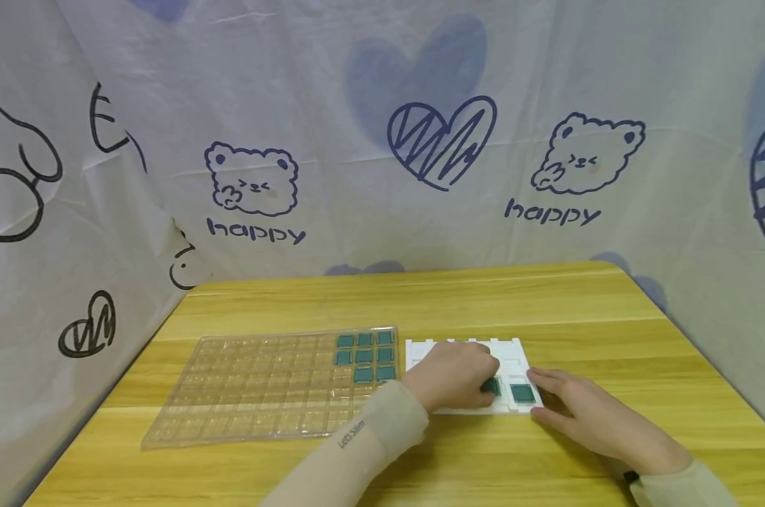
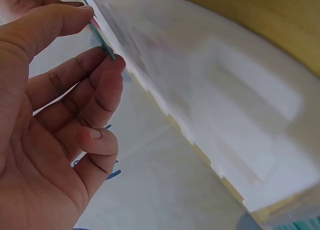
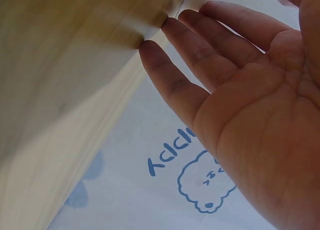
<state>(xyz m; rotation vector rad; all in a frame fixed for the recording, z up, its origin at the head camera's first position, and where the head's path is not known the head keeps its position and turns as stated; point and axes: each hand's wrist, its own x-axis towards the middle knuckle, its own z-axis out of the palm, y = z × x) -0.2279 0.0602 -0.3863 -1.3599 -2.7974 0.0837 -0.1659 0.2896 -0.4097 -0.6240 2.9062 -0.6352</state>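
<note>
My left hand [image 1: 453,374] is over a white tray [image 1: 515,352] and pinches a thin green square chip [image 2: 101,39] between thumb and fingertips, edge-on in the left wrist view. In the head view this chip [image 1: 493,386] shows at the fingertips, partly covered by the hand. Another green square [image 1: 522,393] lies in the tray's front right pocket. At the tray's right edge is my right hand [image 1: 582,408], its fingers and thumb spread and touching the side. The right wrist view shows the right fingers [image 3: 172,82] extended, their tips down at the tabletop.
Left of the white tray lies a clear plastic tray [image 1: 243,394] with many pockets; several green squares [image 1: 364,357] sit at its back right. Both trays are on a wood-grain table [image 1: 484,303]. A printed cloth [image 1: 344,211] hangs behind and at the sides.
</note>
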